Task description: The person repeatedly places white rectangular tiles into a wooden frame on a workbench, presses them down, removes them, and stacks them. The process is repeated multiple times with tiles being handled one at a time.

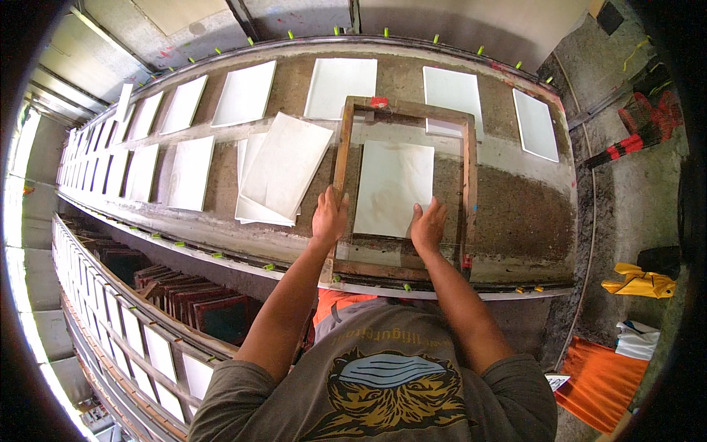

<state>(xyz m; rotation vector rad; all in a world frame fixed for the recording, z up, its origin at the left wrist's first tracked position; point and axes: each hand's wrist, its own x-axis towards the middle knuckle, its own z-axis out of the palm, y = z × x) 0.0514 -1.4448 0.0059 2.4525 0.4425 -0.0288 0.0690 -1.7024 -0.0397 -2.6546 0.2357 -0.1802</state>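
Note:
A wooden frame (pixel 469 177) with red tape at two corners lies over the near side of a long table in front of me. Through its opening shows a white sheet (pixel 395 184) with a faint greyish stain. My left hand (pixel 329 216) is closed over the frame's left bar, thumb toward the inside. Inside the frame, my right hand (pixel 429 227) is at the sheet's lower right edge, thumb apart from the fingers and gripping nothing visible. Left of the frame, a loose white sheet (pixel 286 163) lies askew on other sheets.
The long brown-grey table (pixel 515 221) carries two rows of white sheets, with yellow-green clips (pixel 387 32) along its edges. Dark frames (pixel 217 306) stand below at left, beside another table (pixel 180 348) of sheets. Orange cloth (pixel 604 383) and yellow gloves (pixel 639 283) lie at right.

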